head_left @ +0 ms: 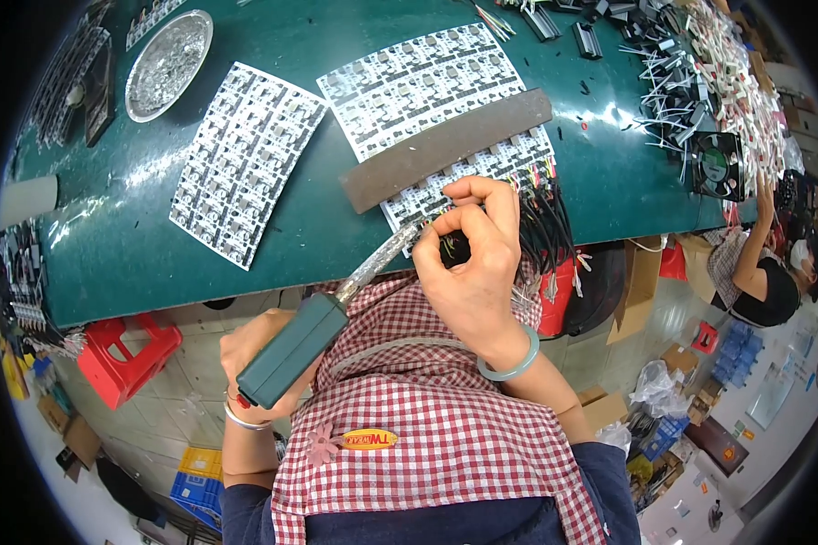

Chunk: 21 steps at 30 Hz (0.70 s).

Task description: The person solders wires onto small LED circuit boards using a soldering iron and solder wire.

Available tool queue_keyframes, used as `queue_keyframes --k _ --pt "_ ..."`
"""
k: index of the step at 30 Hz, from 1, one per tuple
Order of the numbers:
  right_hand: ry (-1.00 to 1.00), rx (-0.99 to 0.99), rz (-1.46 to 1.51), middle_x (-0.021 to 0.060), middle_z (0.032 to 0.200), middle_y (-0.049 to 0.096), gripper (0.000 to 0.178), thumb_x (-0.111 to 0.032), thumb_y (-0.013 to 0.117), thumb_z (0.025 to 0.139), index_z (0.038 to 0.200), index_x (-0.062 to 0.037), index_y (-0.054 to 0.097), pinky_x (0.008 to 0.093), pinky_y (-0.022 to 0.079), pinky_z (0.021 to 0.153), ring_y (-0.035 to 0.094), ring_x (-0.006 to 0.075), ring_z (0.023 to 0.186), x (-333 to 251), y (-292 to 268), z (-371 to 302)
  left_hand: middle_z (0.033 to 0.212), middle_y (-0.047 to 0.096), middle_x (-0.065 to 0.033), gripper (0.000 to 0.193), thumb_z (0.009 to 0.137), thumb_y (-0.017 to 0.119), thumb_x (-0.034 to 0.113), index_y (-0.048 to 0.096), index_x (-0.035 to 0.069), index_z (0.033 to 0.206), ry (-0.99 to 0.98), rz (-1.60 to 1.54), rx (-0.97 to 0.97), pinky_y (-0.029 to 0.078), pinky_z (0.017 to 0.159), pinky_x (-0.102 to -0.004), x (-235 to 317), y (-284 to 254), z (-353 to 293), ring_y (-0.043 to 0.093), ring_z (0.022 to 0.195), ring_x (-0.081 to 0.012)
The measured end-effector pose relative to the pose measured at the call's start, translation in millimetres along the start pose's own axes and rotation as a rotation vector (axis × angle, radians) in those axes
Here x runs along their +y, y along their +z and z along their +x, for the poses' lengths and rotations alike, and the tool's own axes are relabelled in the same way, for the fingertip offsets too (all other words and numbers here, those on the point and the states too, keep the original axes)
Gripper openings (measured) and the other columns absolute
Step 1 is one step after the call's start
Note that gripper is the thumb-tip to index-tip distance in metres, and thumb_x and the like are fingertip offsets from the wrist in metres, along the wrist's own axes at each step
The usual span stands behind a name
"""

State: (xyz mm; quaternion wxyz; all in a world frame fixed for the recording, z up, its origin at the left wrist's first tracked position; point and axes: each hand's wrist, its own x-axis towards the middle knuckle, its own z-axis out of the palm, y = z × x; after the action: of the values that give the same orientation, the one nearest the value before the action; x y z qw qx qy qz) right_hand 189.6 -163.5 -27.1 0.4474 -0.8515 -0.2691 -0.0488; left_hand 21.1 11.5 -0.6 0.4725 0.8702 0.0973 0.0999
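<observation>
My left hand (250, 343) is wrapped round the dark green handle of a soldering iron (295, 350). Its silver barrel slants up to the right, and the tip reaches the near edge of a white circuit board panel (427, 82). Right beside the tip, my right hand (477, 263) has thumb and index finger pinched together; what they hold is hidden. Across the panel lies a flat brown bar (445, 150). Black cables (550, 218) with coloured ends run along the panel's near right edge and hang over the table edge.
Left on the green table (118, 263) lie a second circuit board panel (245, 163) and a round metal dish (168, 65). Piled wires and connectors (732, 82) and a black fan (716, 165) occupy the right. A red stool (127, 359) stands below; another person (768, 282) sits far right.
</observation>
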Motion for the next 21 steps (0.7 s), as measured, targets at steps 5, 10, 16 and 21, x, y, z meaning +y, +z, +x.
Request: queue_keyframes --k 5,10,16,21 --pt "-0.006 0.002 -0.021 0.0142 0.099 0.053 0.015 0.007 0.064 0.06 0.066 -0.0006 0.052 0.0382 0.041 0.078 0.051 0.0288 0.091 -0.2 0.7 -0.4 0.069 0.057 -0.0104 0.022 0.067 0.075 0.009 0.062 -0.004 0.08 -0.009 -0.035 -0.003 0.042 0.052 -0.0302 0.6 -1.2 2.4 0.055 0.055 -0.0219" --pt "-0.014 0.002 -0.046 0.0136 0.099 0.054 0.015 0.006 0.064 0.06 0.065 -0.001 0.052 0.0384 0.041 0.077 0.052 0.029 0.091 -0.1 1.2 -0.2 0.068 0.055 -0.0091 0.021 0.067 0.074 0.008 0.062 -0.003 0.08 0.003 -0.056 -0.016 0.039 0.051 -0.0303 1.1 -4.0 5.7 0.052 0.053 -0.0209" --pt "-0.025 0.002 -0.057 0.0135 0.098 0.054 0.015 0.006 0.064 0.06 0.065 -0.001 0.052 0.0383 0.041 0.077 0.052 0.029 0.09 -1.0 0.6 0.8 0.068 0.056 -0.0096 0.023 0.066 0.075 0.009 0.061 -0.004 0.079 -0.052 -0.089 -0.037 0.04 0.051 -0.03 -1.5 -7.0 4.8 0.053 0.054 -0.0214" --pt "-0.027 -0.002 -0.055 0.0135 0.098 0.054 0.015 0.007 0.064 0.06 0.066 -0.0006 0.052 0.0383 0.041 0.077 0.052 0.0291 0.089 -1.5 -0.1 1.1 0.073 0.065 -0.0102 0.028 0.06 0.076 0.007 0.067 -0.002 0.084 -0.116 -0.132 0.093 0.047 0.055 -0.0278 -6.2 -7.3 -12.4 0.063 0.059 -0.0213"
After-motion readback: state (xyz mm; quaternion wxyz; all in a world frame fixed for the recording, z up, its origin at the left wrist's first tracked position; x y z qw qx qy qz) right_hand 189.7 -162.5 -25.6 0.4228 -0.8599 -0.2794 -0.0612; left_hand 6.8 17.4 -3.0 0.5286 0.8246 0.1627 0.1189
